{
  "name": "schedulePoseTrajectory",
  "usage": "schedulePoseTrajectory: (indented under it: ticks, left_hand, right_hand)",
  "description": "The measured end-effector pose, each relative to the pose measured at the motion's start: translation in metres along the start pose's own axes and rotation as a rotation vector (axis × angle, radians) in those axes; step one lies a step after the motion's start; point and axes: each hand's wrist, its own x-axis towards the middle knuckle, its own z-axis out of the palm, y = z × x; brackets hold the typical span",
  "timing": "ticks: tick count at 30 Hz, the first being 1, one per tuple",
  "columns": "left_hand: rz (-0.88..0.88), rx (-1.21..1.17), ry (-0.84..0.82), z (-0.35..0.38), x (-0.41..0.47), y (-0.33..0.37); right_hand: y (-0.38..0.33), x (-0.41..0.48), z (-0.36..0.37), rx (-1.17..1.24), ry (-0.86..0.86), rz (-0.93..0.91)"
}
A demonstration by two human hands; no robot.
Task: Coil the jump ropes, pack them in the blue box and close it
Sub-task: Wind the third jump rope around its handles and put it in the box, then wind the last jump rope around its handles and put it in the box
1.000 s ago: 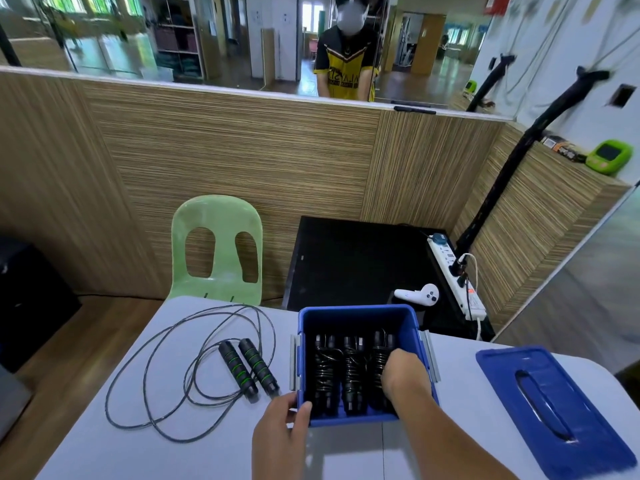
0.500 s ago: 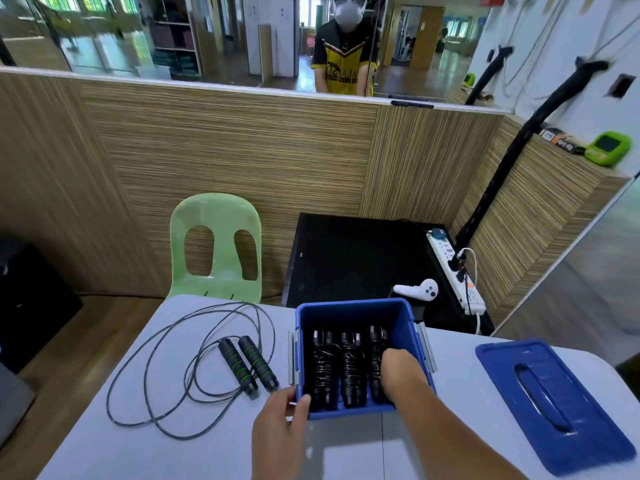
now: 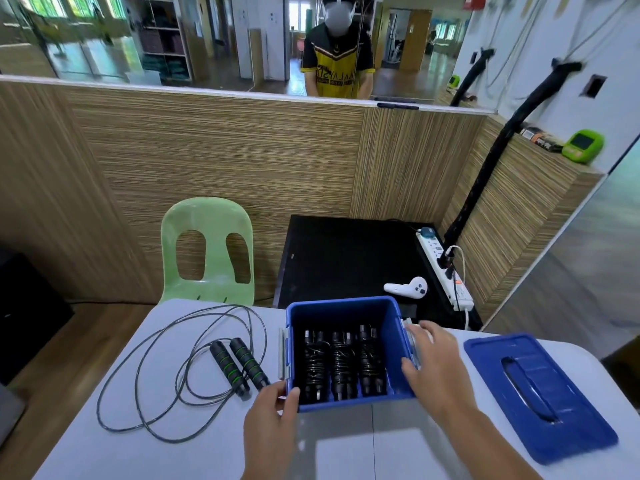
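An open blue box point(image 3: 341, 308) stands on the white table point(image 3: 104, 452) and holds three coiled black jump ropes point(image 3: 341, 363) side by side. My left hand point(image 3: 272, 420) grips the box's near left corner. Outside the box, against its right wall, my right hand point(image 3: 433, 368) has its fingers spread and holds nothing. An uncoiled jump rope point(image 3: 166, 372) lies in loose loops to the left, its two black handles with green rings point(image 3: 239, 367) close to the box. The blue lid point(image 3: 540, 393) lies flat on the table at the right.
A green plastic chair point(image 3: 209, 251) stands behind the table on the left. A black low table point(image 3: 346, 254) beyond the box carries a white controller point(image 3: 408, 289) and a power strip point(image 3: 445, 268). Wooden wall panels and a mirror close the back.
My right hand has come out of the box and now rests against its right outer side. My left hand stays on the near left corner.
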Motion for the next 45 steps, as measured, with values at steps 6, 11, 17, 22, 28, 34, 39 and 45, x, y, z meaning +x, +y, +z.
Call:
schedulePoseTrajectory:
  ticks: [6,11,17,22,28,34,39,45]
  left_hand:
    - [0.018,0.018,-0.037,0.002,0.013,-0.001]
    - [-0.009,0.029,-0.061,0.007,0.029,-0.005]
    - [-0.026,-0.001,-0.096,0.01,0.036,-0.007]
    - [-0.061,-0.035,-0.105,0.007,0.033,0.001]
    - [-0.099,-0.047,-0.099,0.006,0.027,0.006]
    - [-0.14,-0.004,-0.101,-0.005,0.028,0.007]
    - [-0.111,0.021,-0.074,-0.024,0.035,0.019]
    - [-0.07,-0.036,-0.06,-0.047,0.056,0.024]
  right_hand:
    - [0.028,-0.024,0.013,0.409,-0.121,0.3]
    - [0.024,-0.029,0.016,0.497,-0.123,0.432]
    - [0.024,-0.036,0.021,0.592,-0.091,0.497]
    - [0.022,-0.037,0.019,0.583,-0.08,0.492]
    - [0.024,-0.028,0.012,0.465,-0.107,0.398]
    - [0.015,-0.023,0.004,0.227,-0.048,0.287]
    - [-0.007,-0.014,0.001,0.159,-0.026,0.147]
    - [-0.047,-0.002,0.009,0.18,-0.042,0.051]
